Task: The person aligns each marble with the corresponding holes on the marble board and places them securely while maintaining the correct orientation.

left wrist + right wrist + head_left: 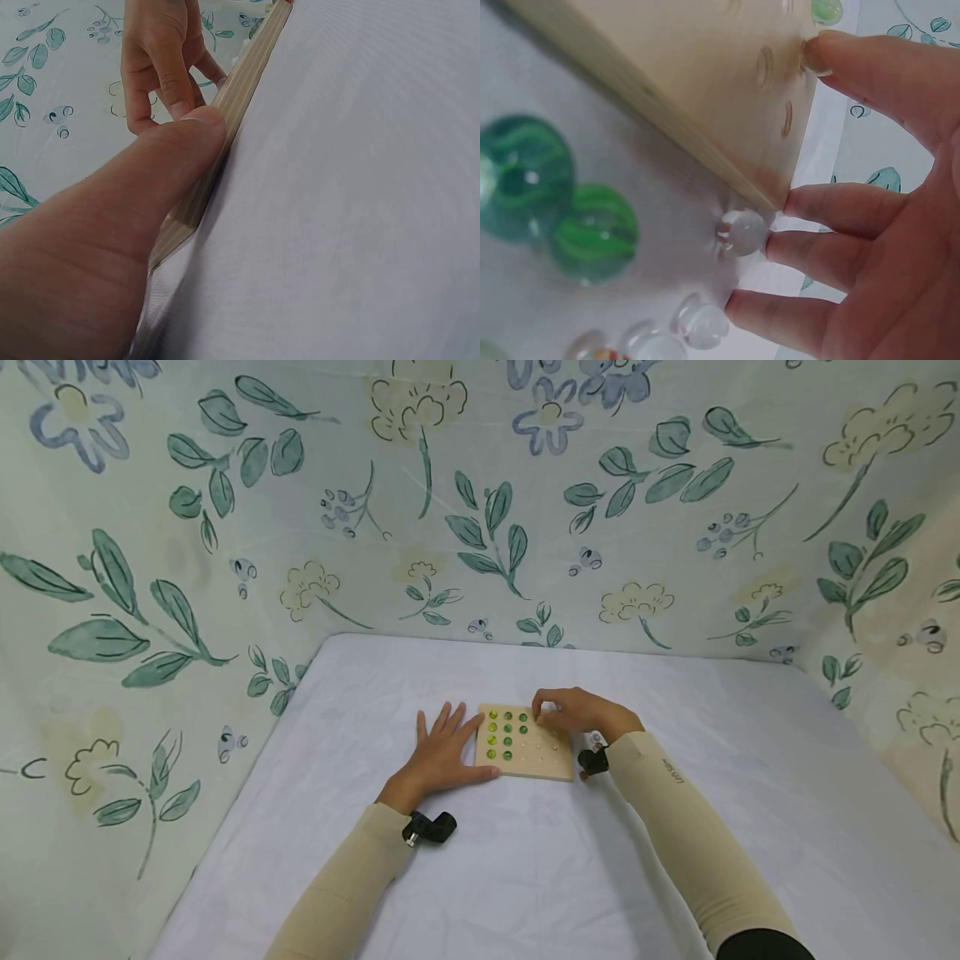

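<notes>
One spread left hand [442,756] touches wooden marble board [540,766] at its left; right hand [577,710] is nearer its unfilled holes [538,746], can't tell if pinching

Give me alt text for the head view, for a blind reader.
A person's right hand reaches over the far right corner of a wooden board partly filled with green and yellow-green marbles on white cloth; the left hand touches its left side.

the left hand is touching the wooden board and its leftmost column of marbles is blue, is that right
Not quite: the leftmost column of marbles is yellow, not blue, as the head view shows. The left hand is indeed touching the wooden board.
</notes>
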Action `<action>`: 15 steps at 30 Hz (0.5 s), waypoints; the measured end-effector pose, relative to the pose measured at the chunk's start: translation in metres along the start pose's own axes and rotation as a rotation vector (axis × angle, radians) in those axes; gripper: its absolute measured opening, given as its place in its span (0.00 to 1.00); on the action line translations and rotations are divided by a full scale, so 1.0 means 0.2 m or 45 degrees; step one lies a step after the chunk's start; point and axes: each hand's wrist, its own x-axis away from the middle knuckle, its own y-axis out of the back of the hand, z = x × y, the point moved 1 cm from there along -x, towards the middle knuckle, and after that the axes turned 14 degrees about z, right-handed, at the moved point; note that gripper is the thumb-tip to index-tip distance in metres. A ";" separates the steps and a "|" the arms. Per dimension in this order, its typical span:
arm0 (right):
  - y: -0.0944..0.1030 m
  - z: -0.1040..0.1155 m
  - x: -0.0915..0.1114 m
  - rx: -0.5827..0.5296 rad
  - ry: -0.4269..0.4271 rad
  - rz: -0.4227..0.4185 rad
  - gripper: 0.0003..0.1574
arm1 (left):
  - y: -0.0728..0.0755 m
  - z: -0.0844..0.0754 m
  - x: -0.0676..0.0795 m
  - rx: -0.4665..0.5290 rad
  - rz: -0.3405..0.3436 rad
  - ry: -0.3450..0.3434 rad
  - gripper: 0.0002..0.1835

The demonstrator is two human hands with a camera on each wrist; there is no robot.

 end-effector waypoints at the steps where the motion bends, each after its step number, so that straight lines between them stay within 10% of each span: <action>1: 0.00 0.00 0.00 -0.002 -0.003 0.002 0.08 | 0.00 0.00 0.00 0.001 -0.001 -0.002 0.56; 15: 0.00 -0.01 -0.01 -0.007 -0.029 -0.017 0.08 | 0.00 0.00 0.00 0.004 0.007 0.010 0.56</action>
